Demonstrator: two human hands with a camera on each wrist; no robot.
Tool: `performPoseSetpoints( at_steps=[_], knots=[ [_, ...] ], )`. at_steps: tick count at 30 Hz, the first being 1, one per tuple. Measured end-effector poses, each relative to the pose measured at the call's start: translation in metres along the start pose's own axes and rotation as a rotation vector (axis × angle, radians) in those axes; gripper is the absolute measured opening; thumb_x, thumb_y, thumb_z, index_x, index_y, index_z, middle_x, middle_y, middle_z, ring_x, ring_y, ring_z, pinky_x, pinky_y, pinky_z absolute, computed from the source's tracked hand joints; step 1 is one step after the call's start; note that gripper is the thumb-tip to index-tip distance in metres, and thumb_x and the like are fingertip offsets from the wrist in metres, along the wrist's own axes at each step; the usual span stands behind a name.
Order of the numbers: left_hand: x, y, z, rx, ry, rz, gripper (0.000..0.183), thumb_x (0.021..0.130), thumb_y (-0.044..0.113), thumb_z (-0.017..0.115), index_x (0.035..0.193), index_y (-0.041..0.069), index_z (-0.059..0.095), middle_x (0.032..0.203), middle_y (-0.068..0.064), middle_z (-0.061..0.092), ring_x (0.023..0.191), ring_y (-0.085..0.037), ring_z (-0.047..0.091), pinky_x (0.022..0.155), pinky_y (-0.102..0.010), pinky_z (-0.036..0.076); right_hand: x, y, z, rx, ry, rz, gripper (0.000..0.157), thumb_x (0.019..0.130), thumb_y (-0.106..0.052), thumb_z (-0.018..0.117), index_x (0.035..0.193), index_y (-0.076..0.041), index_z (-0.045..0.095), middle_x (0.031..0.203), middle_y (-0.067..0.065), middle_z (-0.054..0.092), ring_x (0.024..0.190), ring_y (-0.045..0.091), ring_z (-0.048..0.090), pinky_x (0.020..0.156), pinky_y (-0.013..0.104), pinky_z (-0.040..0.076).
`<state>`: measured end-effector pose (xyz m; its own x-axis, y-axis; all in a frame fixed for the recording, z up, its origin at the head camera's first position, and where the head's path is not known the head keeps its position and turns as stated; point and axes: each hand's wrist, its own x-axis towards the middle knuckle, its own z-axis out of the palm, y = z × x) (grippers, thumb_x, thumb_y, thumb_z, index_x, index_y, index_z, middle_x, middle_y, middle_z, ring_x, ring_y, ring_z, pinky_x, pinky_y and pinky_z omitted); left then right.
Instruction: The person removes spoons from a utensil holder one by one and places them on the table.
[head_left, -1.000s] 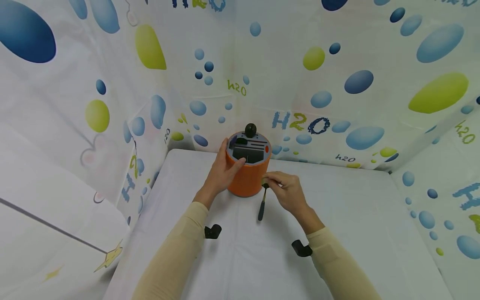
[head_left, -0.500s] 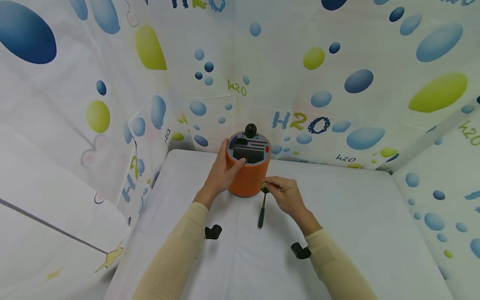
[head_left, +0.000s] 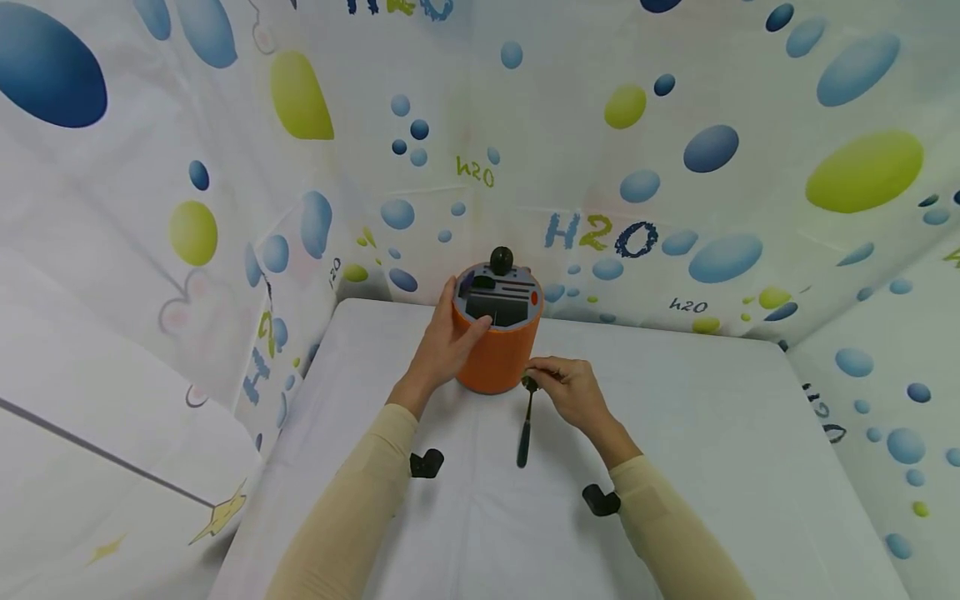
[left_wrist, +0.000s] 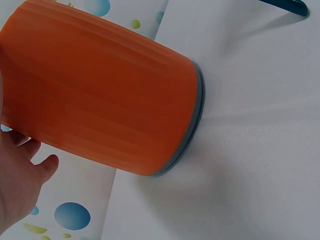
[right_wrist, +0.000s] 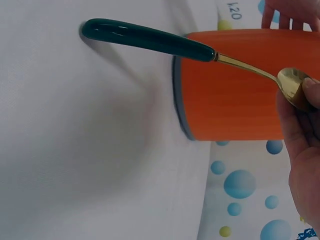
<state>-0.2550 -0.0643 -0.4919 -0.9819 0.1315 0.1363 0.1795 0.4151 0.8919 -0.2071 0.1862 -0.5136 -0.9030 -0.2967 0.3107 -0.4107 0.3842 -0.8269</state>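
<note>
An orange utensil holder (head_left: 493,358) with a slotted grey top stands upright on the white table. My left hand (head_left: 441,350) grips its upper left side, thumb over the rim; in the left wrist view only part of that hand (left_wrist: 22,180) shows. A dark rounded piece (head_left: 501,260) sticks up at the back of the top. Just right of the holder, my right hand (head_left: 572,390) pinches a spoon (head_left: 525,429) by its gold bowl. In the right wrist view the spoon's dark green handle (right_wrist: 150,40) points down, its end at or close to the tabletop.
A white cloth covers the table (head_left: 675,433). Behind it and at the sides hang white sheets (head_left: 562,150) printed with blue and green drops. A black wrist-camera piece (head_left: 426,463) sits by the left sleeve, another black piece (head_left: 602,500) by the right.
My right hand has moved slightly down and toward me, carrying the spoon with it, so the handle end sits lower. The left hand and the utensil holder have stayed put.
</note>
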Motion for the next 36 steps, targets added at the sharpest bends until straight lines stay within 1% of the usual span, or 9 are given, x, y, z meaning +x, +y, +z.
performPoseSetpoints(
  at_steps=[5, 9, 13, 16, 17, 24, 30, 36],
  knots=[
    [-0.004, -0.001, -0.006, -0.005, -0.015, 0.012, 0.096, 0.098, 0.066, 0.057, 0.168, 0.036, -0.001, 0.175, 0.002, 0.017, 0.160, -0.025, 0.025, 0.129, -0.056, 0.022, -0.005, -0.002, 0.008, 0.041, -0.009, 0.083, 0.019, 0.100, -0.007, 0.069, 0.111, 0.006, 0.078, 0.101, 0.013, 0.080, 0.090, 0.023, 0.076, 0.079, 0.021, 0.060],
    [-0.006, -0.001, -0.007, -0.009, -0.017, 0.009, 0.097, 0.098, 0.066, 0.058, 0.168, 0.035, -0.001, 0.175, 0.002, 0.018, 0.159, -0.025, 0.025, 0.128, -0.056, 0.023, -0.008, 0.001, 0.010, 0.073, -0.046, 0.176, 0.021, 0.101, -0.008, 0.068, 0.111, 0.007, 0.077, 0.099, 0.014, 0.080, 0.088, 0.023, 0.077, 0.080, 0.024, 0.062],
    [-0.008, 0.001, -0.006, -0.014, -0.016, 0.000, 0.097, 0.097, 0.066, 0.058, 0.168, 0.036, -0.001, 0.175, 0.002, 0.018, 0.159, -0.025, 0.025, 0.128, -0.056, 0.023, -0.012, 0.007, 0.012, 0.098, -0.073, 0.290, 0.018, 0.101, -0.011, 0.068, 0.110, 0.001, 0.079, 0.097, 0.011, 0.080, 0.086, 0.020, 0.075, 0.081, 0.027, 0.063],
    [-0.010, 0.002, -0.007, -0.014, -0.016, -0.006, 0.096, 0.097, 0.067, 0.058, 0.167, 0.037, -0.001, 0.175, 0.003, 0.017, 0.160, -0.024, 0.024, 0.129, -0.055, 0.022, -0.016, 0.011, 0.013, 0.092, -0.082, 0.345, 0.016, 0.100, -0.012, 0.069, 0.109, -0.003, 0.080, 0.096, 0.008, 0.080, 0.086, 0.017, 0.074, 0.081, 0.027, 0.062],
    [-0.010, 0.002, -0.007, -0.014, -0.017, -0.009, 0.097, 0.097, 0.067, 0.058, 0.167, 0.037, -0.001, 0.175, 0.004, 0.017, 0.160, -0.024, 0.024, 0.129, -0.055, 0.022, -0.017, 0.013, 0.014, 0.089, -0.086, 0.353, 0.016, 0.100, -0.012, 0.069, 0.109, -0.004, 0.080, 0.096, 0.007, 0.080, 0.086, 0.017, 0.073, 0.080, 0.027, 0.062],
    [-0.012, 0.006, -0.007, -0.008, -0.019, -0.013, 0.096, 0.098, 0.066, 0.057, 0.168, 0.035, -0.001, 0.175, 0.004, 0.017, 0.160, -0.024, 0.024, 0.129, -0.056, 0.022, -0.020, 0.014, 0.013, 0.085, -0.106, 0.370, 0.020, 0.100, -0.011, 0.069, 0.112, 0.003, 0.078, 0.097, 0.007, 0.079, 0.089, 0.017, 0.072, 0.080, 0.026, 0.060],
    [-0.010, 0.009, -0.007, -0.011, -0.022, -0.025, 0.095, 0.098, 0.065, 0.057, 0.168, 0.035, -0.001, 0.175, 0.004, 0.016, 0.160, -0.024, 0.023, 0.129, -0.055, 0.022, -0.020, 0.016, 0.015, 0.064, -0.141, 0.377, 0.020, 0.100, -0.011, 0.070, 0.112, 0.003, 0.078, 0.098, 0.007, 0.079, 0.090, 0.014, 0.070, 0.081, 0.025, 0.060],
    [-0.010, 0.009, -0.008, -0.011, -0.026, -0.025, 0.095, 0.099, 0.065, 0.057, 0.168, 0.036, -0.001, 0.175, 0.003, 0.015, 0.161, -0.024, 0.022, 0.129, -0.056, 0.021, -0.022, 0.022, 0.020, 0.096, -0.147, 0.380, 0.019, 0.099, -0.010, 0.071, 0.110, 0.003, 0.078, 0.099, 0.010, 0.079, 0.091, 0.018, 0.071, 0.081, 0.026, 0.059]
  ],
)
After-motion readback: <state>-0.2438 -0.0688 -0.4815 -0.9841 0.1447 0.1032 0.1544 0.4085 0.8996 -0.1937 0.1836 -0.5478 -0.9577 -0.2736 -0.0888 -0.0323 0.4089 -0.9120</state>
